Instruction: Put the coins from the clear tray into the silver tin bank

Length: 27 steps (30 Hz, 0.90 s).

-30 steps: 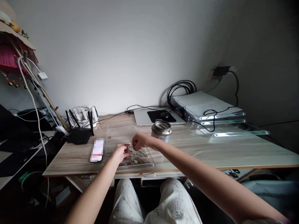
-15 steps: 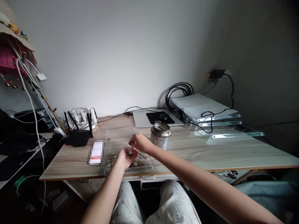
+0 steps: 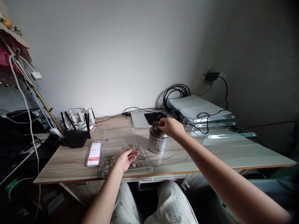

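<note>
While the left hand [image 3: 126, 159] is over coins [image 3: 134, 165], the right hand [image 3: 171, 127] is atop the can [image 3: 157, 143].
Left grip spreads loosely, right pinches; contents unclear.

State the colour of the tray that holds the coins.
The tray is clear and colourless, seen in the head view.

Looks like worn metal with a dull sheen on the squat, round, silver-grey can [image 3: 158, 143], smooth around the printed side. Shines faintly as clear, smooth plastic along the shallow, rectangular, transparent tray [image 3: 140, 170]; glints as metal, partly silvery, partly brassy, on the small round coins [image 3: 134, 165]. Reads as streaked wood grain with a satin finish across the long grey-beige desktop [image 3: 210, 155]. Appears matt on the black rectangular mouse pad [image 3: 151, 119], glossy at the edges of the stacked clear trays [image 3: 219, 136], and like soft, slightly crinkled cloth on the white leaf-patterned trousers [image 3: 169, 202].
</note>
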Tool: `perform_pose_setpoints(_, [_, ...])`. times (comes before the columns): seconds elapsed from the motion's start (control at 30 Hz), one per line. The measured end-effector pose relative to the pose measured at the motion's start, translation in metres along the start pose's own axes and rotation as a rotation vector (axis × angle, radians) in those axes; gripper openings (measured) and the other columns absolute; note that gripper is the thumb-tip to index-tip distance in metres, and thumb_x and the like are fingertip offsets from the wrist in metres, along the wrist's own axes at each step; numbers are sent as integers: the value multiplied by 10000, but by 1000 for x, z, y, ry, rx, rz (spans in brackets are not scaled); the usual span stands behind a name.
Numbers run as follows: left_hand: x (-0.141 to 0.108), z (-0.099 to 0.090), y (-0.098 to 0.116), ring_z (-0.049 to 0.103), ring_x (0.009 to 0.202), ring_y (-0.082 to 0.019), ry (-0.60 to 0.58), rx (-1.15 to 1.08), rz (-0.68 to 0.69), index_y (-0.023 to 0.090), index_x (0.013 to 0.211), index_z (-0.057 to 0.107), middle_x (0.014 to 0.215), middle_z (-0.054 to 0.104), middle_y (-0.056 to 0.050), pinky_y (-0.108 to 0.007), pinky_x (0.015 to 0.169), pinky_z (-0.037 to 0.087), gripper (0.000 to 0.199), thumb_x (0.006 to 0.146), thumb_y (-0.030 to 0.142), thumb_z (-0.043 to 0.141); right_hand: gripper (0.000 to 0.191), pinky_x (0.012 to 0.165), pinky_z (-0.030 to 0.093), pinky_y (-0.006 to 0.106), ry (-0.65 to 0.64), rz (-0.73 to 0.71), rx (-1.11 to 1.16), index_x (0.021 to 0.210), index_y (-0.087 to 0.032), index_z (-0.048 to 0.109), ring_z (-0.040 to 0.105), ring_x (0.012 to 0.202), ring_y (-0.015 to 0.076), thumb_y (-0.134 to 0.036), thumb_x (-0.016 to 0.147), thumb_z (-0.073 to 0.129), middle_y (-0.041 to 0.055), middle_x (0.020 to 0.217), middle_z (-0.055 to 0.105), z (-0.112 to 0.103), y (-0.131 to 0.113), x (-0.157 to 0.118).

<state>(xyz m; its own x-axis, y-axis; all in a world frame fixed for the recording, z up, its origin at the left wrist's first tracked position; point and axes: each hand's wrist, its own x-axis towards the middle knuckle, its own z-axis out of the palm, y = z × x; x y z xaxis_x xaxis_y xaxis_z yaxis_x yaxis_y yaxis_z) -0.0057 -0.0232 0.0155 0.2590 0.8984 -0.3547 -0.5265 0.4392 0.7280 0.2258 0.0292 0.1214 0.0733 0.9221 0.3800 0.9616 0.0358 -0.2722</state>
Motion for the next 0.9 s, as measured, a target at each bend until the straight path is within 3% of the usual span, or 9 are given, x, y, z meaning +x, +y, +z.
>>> perform_pose_setpoints(0.1, [3, -2, 0, 601, 581, -100, 1, 36, -29, 68, 725, 552, 686, 629, -92, -146, 457, 430, 134, 762, 185, 499, 89, 449, 300, 256, 41, -18, -5, 582, -204, 590, 485, 561, 154, -289, 603, 571, 59, 642, 592, 3, -1, 0])
perform_pose_setpoints(0.2, [4, -3, 0, 480, 398, -36, 5, 78, -25, 100, 702, 536, 536, 554, -4, -125, 339, 294, 145, 733, 241, 535, 118, 465, 307, 268, 24, -27, -8, 573, -203, 592, 484, 571, 167, -310, 619, 574, 68, 640, 591, 1, -3, -1])
perform_pose_setpoints(0.3, [3, -3, -1, 326, 315, 1, -67, 130, 37, 123, 677, 499, 461, 442, 61, -133, 309, 162, 206, 673, 308, 590, 172, 522, 330, 257, 152, -105, 36, 714, -213, 620, 513, 692, 177, -324, 708, 488, 61, 742, 608, 2, -15, -15])
perform_pose_setpoints(0.37, [2, -3, -3, 250, 299, 11, -124, 188, 78, 137, 669, 472, 444, 390, 84, -146, 312, 105, 258, 637, 351, 613, 210, 550, 338, 233, 163, -213, 117, 799, -218, 615, 519, 728, 152, -302, 750, 429, 44, 808, 611, 9, -29, -32])
perform_pose_setpoints(0.53, [-2, 0, -6, 213, 304, 8, -225, 389, 112, 153, 659, 435, 432, 361, 91, -168, 328, 69, 321, 618, 413, 618, 313, 503, 334, 200, -363, -392, 421, 757, -170, 628, 505, 549, 100, -360, 781, 380, 21, 649, 614, 55, -61, -65])
perform_pose_setpoints(0.6, [-3, 1, -6, 210, 306, 8, -214, 440, 115, 150, 645, 435, 431, 360, 89, -172, 332, 73, 344, 607, 439, 617, 355, 476, 331, 196, -505, -365, 517, 678, -143, 616, 490, 499, 94, -366, 786, 363, 18, 568, 592, 73, -64, -68])
perform_pose_setpoints(0.67, [-3, 2, -6, 216, 310, 7, -186, 465, 123, 147, 638, 442, 433, 367, 86, -175, 336, 73, 358, 589, 451, 623, 331, 453, 330, 193, -566, -312, 592, 660, -134, 608, 484, 474, 93, -367, 764, 397, 14, 540, 584, 83, -63, -68])
perform_pose_setpoints(0.77, [-3, 3, -6, 235, 312, 4, -148, 460, 131, 137, 652, 475, 441, 379, 78, -179, 339, 71, 349, 589, 451, 614, 245, 482, 354, 193, -455, -298, 615, 724, -146, 621, 510, 514, 102, -341, 714, 474, 14, 582, 603, 71, -58, -62])
perform_pose_setpoints(0.9, [-1, 2, -4, 272, 306, -6, -71, 363, 108, 109, 710, 536, 467, 424, 50, -178, 330, 84, 276, 686, 381, 496, 197, 531, 348, 212, 34, -209, 364, 787, -195, 620, 524, 592, 118, -315, 704, 489, 19, 684, 626, 22, -41, -43])
